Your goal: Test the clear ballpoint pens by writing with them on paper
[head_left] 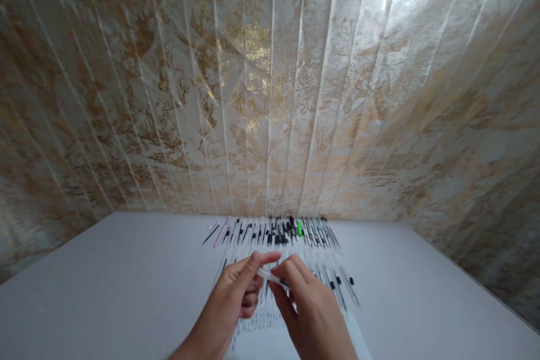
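Between my two hands is a slim pen (269, 275) with a whitish, see-through barrel and a dark part toward its right end. My left hand (241, 287) pinches the left end, its index finger stretched out above the barrel and the other fingers curled under. With thumb and fingers closed, my right hand (301, 289) grips the right end, covering much of it. Just past and beneath the hands, a nearer row of clear pen parts (330, 277) lies on the white table, some with black pieces. My hands hide the middle of that row.
Farther back lies a dense row of pens and pen parts (253, 233), mostly black and clear, with a bright green piece (299, 228) among them. A sheet of paper with handwriting (261, 323) lies under my wrists. A pleated gold-and-silver curtain (270, 95) hangs behind the white table (105, 292).
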Motion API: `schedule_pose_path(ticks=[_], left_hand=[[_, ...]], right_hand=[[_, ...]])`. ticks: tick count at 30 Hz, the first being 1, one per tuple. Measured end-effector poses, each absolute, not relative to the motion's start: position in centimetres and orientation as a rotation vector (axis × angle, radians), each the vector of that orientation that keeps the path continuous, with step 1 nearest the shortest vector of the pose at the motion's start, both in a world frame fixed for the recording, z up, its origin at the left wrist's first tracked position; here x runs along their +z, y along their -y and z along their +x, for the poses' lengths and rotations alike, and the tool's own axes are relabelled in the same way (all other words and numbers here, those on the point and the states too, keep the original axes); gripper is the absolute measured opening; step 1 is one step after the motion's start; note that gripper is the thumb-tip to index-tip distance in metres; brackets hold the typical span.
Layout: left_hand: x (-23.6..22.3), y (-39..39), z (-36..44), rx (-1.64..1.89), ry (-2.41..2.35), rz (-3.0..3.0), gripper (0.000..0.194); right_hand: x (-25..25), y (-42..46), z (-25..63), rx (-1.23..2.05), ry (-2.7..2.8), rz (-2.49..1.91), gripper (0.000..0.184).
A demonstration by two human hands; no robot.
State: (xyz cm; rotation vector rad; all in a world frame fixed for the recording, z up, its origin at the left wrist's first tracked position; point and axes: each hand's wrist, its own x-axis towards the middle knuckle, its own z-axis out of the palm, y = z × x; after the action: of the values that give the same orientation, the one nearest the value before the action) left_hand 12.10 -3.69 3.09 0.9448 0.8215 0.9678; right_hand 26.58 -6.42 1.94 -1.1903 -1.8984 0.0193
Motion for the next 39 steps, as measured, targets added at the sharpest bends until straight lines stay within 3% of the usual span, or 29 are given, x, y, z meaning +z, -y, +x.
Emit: schedule_pose_path(ticks=[9, 20, 26, 39], left_hand=[[3.5, 3.8, 11.9, 0.956, -0.869, 0.98, 0.071], [3.3, 3.7, 11.5, 0.851, -0.866, 1.099, 0.072], [3.1, 3.2, 11.3, 1.042, -0.903, 1.122, 0.055], [2.6, 2.5, 11.1, 1.109, -0.865, 1.215, 0.05]], right_hand=[[1.7, 6.4, 26.1, -0.14, 1.878, -1.176, 0.025], [0.4, 5.9, 26.2, -0.037, 1.862, -1.217, 0.044], [1.7, 6.4, 26.9, 0.15, 1.897, -1.276, 0.036], [2.4, 6.7, 26.9, 0.355, 1.889, -1.301, 0.032]])
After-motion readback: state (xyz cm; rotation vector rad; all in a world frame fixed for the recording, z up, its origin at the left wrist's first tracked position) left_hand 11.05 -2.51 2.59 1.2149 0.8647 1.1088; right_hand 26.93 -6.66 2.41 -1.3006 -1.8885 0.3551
